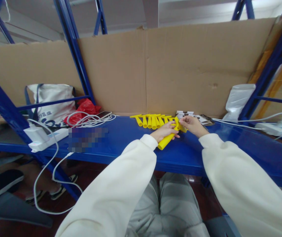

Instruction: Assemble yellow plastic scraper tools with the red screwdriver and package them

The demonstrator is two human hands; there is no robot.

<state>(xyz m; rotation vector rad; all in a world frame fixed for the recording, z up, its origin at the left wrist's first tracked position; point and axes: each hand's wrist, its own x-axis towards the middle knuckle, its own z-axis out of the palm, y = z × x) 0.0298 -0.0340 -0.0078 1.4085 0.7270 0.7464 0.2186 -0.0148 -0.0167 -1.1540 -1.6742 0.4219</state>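
Two hands close together at a yellow tube, forearms angled inward.

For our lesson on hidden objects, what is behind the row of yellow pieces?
A cardboard panel stands behind the yellow pieces; it covers whatever lies directly beyond, so that cannot be seen.

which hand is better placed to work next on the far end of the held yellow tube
Likely the right hand: it is beside that end, whereas the left hand is wrapped around the yellow tapered tube nearer its wide end.
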